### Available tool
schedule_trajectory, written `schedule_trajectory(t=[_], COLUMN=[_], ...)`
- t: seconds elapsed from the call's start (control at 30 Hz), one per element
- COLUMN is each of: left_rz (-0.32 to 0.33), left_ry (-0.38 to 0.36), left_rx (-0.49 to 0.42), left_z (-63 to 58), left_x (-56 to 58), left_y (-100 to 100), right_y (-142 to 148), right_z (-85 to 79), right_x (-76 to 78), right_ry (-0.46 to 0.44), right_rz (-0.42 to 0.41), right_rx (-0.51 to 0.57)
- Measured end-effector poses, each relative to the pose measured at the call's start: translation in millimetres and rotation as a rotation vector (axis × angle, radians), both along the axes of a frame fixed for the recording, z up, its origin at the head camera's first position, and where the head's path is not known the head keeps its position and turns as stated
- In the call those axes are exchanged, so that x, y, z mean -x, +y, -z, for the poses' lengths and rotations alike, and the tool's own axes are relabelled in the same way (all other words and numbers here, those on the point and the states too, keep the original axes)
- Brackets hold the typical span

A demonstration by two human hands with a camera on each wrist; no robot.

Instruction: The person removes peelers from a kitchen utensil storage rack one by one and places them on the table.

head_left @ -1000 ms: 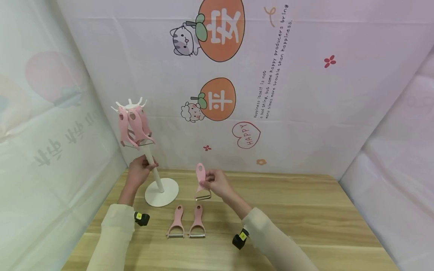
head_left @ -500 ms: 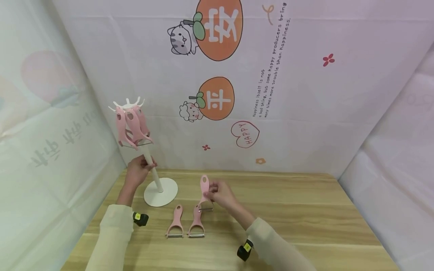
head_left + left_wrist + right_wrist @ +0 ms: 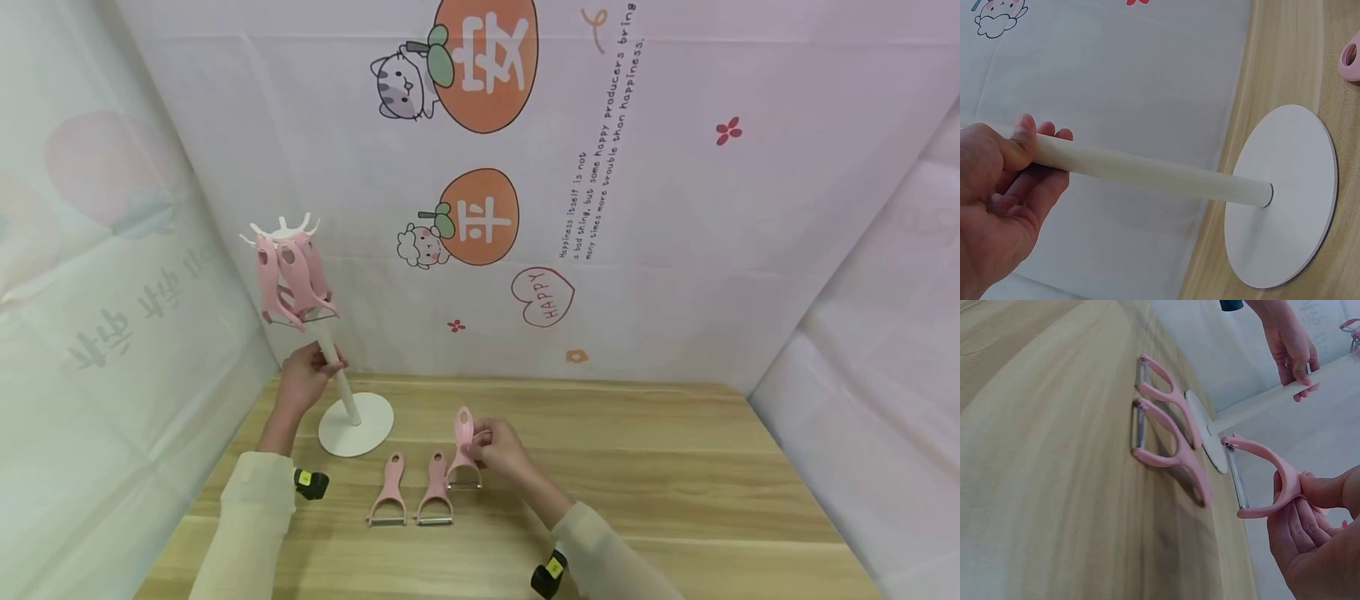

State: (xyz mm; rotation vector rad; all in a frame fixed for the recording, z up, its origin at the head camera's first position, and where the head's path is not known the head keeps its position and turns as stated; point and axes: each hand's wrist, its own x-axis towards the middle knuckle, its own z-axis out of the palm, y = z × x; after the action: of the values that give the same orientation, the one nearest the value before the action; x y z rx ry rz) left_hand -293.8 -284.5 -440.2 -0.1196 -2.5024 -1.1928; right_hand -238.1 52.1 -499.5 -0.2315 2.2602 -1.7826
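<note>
My left hand (image 3: 303, 379) grips the white pole (image 3: 1147, 174) of a hook stand, with thumb and fingers curled round it. The stand's round base (image 3: 356, 425) rests on the wooden table. Several pink peelers (image 3: 298, 271) hang from the hooks at its top. In my right hand (image 3: 501, 450), a pink peeler (image 3: 1272, 481) is pinched by the neck between thumb and fingers, blade end downward. Just left of it, two more peelers lie side by side on the table, the nearer peeler (image 3: 436, 492) and the farther peeler (image 3: 390, 492), handles toward the back.
A white printed cloth (image 3: 652, 275) rises behind the wooden table (image 3: 660, 483), and pale cloth walls (image 3: 885, 375) stand at both sides. The stand is close to the table's back left.
My right hand has brought its peeler forward, down and slightly right, from beside the stand to just right of the two lying peelers. My left hand stays on the pole.
</note>
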Motion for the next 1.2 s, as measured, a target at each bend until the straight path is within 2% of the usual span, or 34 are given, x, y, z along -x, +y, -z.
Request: schedule_trajectory(t=[0.4,0.73,0.93,1.2], left_rz=[0.009,0.014,0.013,0.012], left_ry=[0.001,0.018,0.015,0.009], left_rx=[-0.004,0.010,0.016,0.003], left_z=[0.2,1.8,2.7,3.1], left_x=[1.5,2.5,2.4,3.9], left_y=[0,-1,-2,-2], right_y=[13,16,17,16], right_z=[22.3,35.6,46.9,54.2], right_x=[-10.3,-18.2,-19.8,-18.6], right_ry=[-0.095,-0.133,-0.063,0.077], right_rz=[0.025,0.067,0.098,0.112], right_rx=[-0.047,-0.083,-0.186,-0.306])
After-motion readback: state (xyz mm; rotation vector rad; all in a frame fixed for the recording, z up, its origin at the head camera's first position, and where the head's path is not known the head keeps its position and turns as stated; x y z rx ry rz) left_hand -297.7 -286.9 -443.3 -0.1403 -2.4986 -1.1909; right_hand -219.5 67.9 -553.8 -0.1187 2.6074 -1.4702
